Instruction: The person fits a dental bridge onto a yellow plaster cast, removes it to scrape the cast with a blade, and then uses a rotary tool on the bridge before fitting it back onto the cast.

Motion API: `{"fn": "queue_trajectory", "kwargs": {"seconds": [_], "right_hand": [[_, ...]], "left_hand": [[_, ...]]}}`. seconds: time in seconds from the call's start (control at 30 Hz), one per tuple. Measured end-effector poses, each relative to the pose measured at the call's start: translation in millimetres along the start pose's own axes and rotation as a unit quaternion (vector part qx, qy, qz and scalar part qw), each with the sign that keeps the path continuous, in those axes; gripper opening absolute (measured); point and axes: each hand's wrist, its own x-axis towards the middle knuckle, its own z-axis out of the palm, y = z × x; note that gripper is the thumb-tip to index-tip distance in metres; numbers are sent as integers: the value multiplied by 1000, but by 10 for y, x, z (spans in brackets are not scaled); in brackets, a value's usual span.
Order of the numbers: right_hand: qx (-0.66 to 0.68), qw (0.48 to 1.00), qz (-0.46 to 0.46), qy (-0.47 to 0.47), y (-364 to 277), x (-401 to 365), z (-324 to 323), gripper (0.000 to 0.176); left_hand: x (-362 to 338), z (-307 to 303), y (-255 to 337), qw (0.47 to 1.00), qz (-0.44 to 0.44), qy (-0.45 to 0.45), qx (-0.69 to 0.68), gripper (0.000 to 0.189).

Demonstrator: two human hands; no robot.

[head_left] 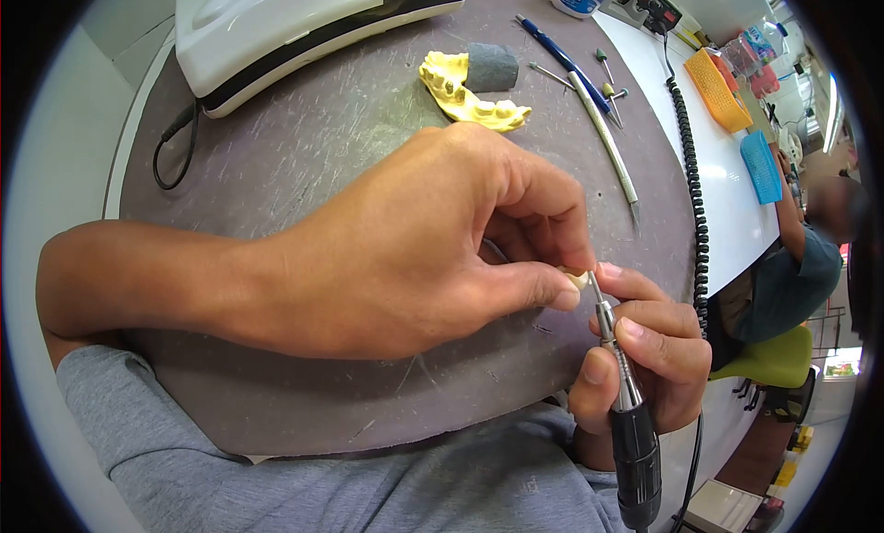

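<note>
Between the thumb and fingertips of my left hand (433, 247) is a small cream-coloured dental crown (577, 280), mostly covered by the fingers. My right hand (672, 349) grips a black and silver rotary handpiece (635, 459) like a pen. The thin bur in its tip meets the crown's edge, and a right fingertip rests close beside it. Beyond my hands lies a yellow dental model (474, 112) of an arch of teeth, with a dark grey block-like piece (493, 67) against it. A silver craft knife (603, 137) points toward me, crossing near a blue pen-like tool (557, 52).
A white and black machine (295, 35) with a cable stands at the back left. Several small burs (603, 63) lie by the tools. A coiled black cord (691, 164) runs down the right, past orange (718, 89) and blue baskets (761, 166). Another person (792, 284) sits at far right.
</note>
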Motion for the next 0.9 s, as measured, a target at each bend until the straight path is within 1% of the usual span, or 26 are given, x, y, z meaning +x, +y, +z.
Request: {"fn": "queue_trajectory", "kwargs": {"seconds": [0.2, 0.27, 0.53, 0.9], "right_hand": [[0, 1000, 1, 5, 3, 4, 3, 28], [-7, 1000, 0, -13, -2, 0, -16, 28], [-12, 1000, 11, -8, -9, -9, -12, 31], [-8, 1000, 10, -21, -12, -10, -36, 32]], "left_hand": [[2, 0, 13, 1000, -9, 1, -1, 13], [1, 2, 12, 1000, -11, 3, -3, 14], [1, -4, -2, 1000, 5, -1, 6, 14], [6, -1, 13, 1000, -5, -3, 10, 14]]}}
